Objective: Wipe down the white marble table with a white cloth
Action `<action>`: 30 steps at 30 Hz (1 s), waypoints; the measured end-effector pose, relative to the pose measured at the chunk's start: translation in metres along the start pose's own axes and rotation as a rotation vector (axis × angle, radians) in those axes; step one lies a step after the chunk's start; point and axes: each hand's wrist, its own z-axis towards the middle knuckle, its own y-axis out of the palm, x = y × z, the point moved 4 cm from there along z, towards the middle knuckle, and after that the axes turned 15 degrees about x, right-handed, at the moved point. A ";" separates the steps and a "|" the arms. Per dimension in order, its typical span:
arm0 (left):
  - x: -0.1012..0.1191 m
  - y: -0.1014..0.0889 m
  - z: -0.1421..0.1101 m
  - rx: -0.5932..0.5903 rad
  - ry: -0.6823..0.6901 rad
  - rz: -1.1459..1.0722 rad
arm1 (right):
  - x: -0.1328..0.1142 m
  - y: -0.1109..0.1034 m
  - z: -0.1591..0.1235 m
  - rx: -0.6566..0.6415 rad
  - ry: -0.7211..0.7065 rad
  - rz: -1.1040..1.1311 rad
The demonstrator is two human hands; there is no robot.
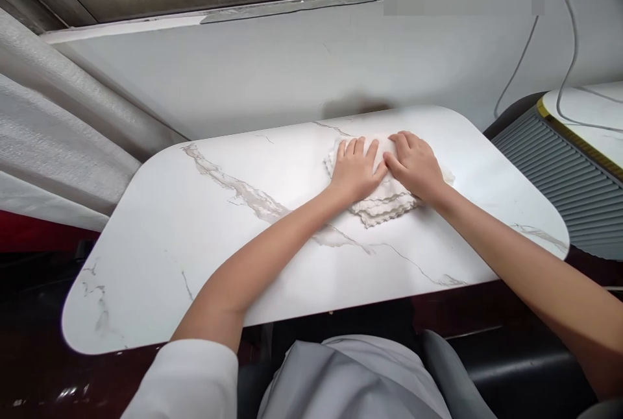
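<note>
A folded white cloth (pixel 384 206) with wavy edges lies in several layers on the white marbled table (pixel 160 211), right of its middle. My left hand (pixel 356 169) rests flat on the cloth's left part, fingers spread. On the right part lies my right hand (pixel 416 166), palm down, its thumb out towards the left hand and its other fingers stretched forward. The two thumbs nearly meet over the cloth. Neither hand has its fingers wrapped round anything; the cloth under the palms is hidden.
Behind the table stands a pale wall (pixel 243 75). A white curtain (pixel 58 120) hangs at the left. To the right is a ribbed grey cabinet (pixel 559 172) with a gold-edged top, and a white cable (pixel 574 36) hangs down over it. A black seat (pixel 525 367) is at the lower right.
</note>
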 end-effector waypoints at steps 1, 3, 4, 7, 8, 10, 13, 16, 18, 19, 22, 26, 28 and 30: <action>0.005 -0.003 -0.008 -0.004 0.013 -0.005 | -0.002 -0.007 -0.009 0.005 0.007 -0.003; 0.015 -0.010 -0.024 -0.010 0.035 -0.018 | -0.007 -0.021 -0.027 0.006 0.025 -0.017; 0.020 -0.014 -0.032 -0.013 0.040 -0.024 | -0.010 -0.027 -0.035 0.002 0.031 -0.023; 0.031 -0.026 -0.059 -0.019 0.053 -0.035 | -0.020 -0.044 -0.060 -0.028 0.036 -0.031; 0.034 -0.030 -0.068 -0.020 0.059 -0.036 | -0.025 -0.049 -0.067 -0.041 0.034 -0.029; 0.039 -0.039 -0.085 -0.018 0.080 -0.038 | -0.034 -0.058 -0.081 -0.062 0.031 -0.023; 0.040 -0.050 -0.105 -0.025 0.113 -0.031 | -0.048 -0.066 -0.099 -0.071 0.029 -0.023; 0.035 -0.058 -0.118 -0.031 0.128 -0.026 | -0.063 -0.069 -0.110 -0.056 0.033 -0.021; 0.030 -0.065 -0.124 -0.038 0.127 -0.025 | -0.074 -0.069 -0.114 -0.045 0.040 -0.001; 0.026 -0.068 -0.127 -0.043 0.126 -0.023 | -0.079 -0.068 -0.115 -0.042 0.046 0.014; 0.015 -0.078 -0.135 -0.053 0.109 -0.005 | -0.094 -0.066 -0.115 -0.059 0.063 0.088; -0.001 -0.090 -0.143 -0.050 0.041 0.066 | -0.115 -0.064 -0.110 -0.084 0.080 0.265; -0.008 -0.094 -0.143 -0.053 0.001 0.095 | -0.121 -0.062 -0.106 -0.103 0.093 0.345; -0.013 -0.096 -0.141 -0.086 -0.030 0.098 | -0.122 -0.058 -0.101 -0.136 0.107 0.403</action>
